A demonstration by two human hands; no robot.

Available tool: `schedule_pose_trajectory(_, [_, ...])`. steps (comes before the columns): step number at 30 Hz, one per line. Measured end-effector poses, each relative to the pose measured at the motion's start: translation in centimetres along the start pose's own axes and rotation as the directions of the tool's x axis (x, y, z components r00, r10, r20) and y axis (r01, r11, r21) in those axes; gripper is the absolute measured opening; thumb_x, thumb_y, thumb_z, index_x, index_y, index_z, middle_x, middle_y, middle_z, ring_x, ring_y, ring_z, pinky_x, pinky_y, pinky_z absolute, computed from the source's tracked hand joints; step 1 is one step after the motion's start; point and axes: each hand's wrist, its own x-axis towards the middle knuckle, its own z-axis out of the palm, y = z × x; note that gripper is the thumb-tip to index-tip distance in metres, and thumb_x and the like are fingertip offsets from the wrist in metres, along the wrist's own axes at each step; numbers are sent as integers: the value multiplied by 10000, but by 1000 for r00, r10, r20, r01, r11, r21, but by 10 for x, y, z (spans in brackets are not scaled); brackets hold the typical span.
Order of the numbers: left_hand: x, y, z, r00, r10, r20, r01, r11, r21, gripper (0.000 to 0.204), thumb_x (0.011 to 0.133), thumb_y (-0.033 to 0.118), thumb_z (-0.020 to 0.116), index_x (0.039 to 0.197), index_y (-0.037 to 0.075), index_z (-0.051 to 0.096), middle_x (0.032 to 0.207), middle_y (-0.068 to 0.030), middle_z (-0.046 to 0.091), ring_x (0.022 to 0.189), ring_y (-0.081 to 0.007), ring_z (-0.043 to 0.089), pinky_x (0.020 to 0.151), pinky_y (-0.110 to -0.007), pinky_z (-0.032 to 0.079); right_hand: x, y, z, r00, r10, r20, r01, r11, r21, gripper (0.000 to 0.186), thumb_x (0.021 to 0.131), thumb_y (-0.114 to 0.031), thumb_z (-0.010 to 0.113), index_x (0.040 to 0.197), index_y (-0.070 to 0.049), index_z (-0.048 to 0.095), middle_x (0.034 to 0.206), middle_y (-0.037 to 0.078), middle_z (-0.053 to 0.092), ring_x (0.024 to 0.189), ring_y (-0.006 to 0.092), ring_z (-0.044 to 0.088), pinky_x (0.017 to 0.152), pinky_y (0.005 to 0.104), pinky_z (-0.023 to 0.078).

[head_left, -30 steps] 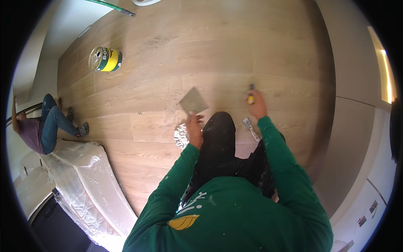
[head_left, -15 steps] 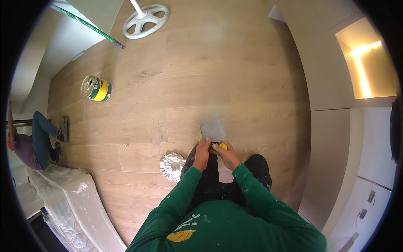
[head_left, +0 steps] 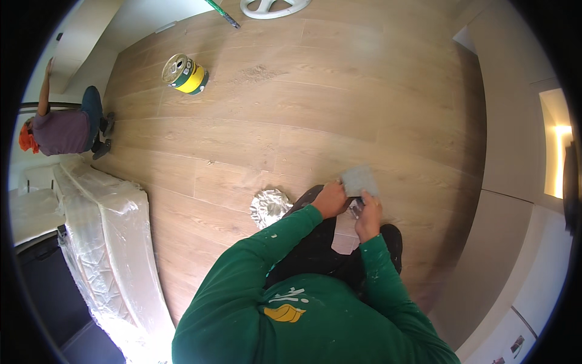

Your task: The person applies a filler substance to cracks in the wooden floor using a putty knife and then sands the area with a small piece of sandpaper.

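Note:
A grey, flat rectangular sheet is held in front of my knees; its exact kind is unclear. My left hand is closed on its left edge. At its lower right corner, the fingers of my right hand are closed, fingertips against the sheet. Between the hands shows a small dark, shiny piece, too blurred to name. Below it, a pale pinkish flat piece lies between my legs. Crumpled silver foil sits on the floor beside my left knee.
A green and yellow metal can stands on the wood floor near a patch of debris. Beyond are a green pole and a white round base. Plastic-wrapped furniture and another person are at left; cabinets at right.
The view has shifted. My hands have moved apart around the sheet, which is now tilted. The yellow piece by my right hand no longer shows. The other person has raised an arm.

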Motion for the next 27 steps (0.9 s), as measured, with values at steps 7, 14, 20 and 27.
schedule_pose_trajectory(7, [62, -6, 11, 737, -529, -419, 341, 828, -445, 195, 877, 105, 710, 1051, 52, 641, 949, -167, 696, 897, -364, 685, 791, -412, 554, 41, -62, -98, 900, -424, -104, 437, 878, 195, 283, 1000, -160, 639, 1258, -51, 599, 1224, 69, 649, 1097, 202, 632, 960, 399, 510])
schedule_pose_trajectory(14, [125, -64, 60, 787, -570, -237, 302, 690, -658, 201, 945, 138, 700, 1128, 56, 711, 907, -42, 705, 849, -137, 634, 763, -329, 536, 6, -14, -196, 897, -290, -332, 246, 954, -170, 316, 1005, -140, 620, 1286, 4, 610, 1204, 98, 672, 1069, 223, 660, 913, 418, 541])
schedule_pose_trajectory(20, [24, -217, -71, 672, -501, -546, 407, 865, -293, 194, 945, 34, 661, 1126, 58, 727, 1031, -124, 764, 947, -207, 728, 802, -349, 568, 18, 14, -197, 793, -570, -215, 349, 714, -607, 295, 995, -152, 648, 1161, 92, 651, 1081, 148, 705, 966, 194, 633, 864, 346, 515])
schedule_pose_trajectory(27, [48, -145, -91, 923, -125, -363, 3, 948, -318, 393, 815, -61, 641, 1184, 61, 694, 1413, -153, 614, 1287, -333, 592, 1034, -401, 505, 18, 13, -174, 728, -685, -31, 463, 525, -715, 313, 990, -160, 644, 1167, 98, 655, 1043, 159, 718, 941, 199, 629, 855, 358, 506])
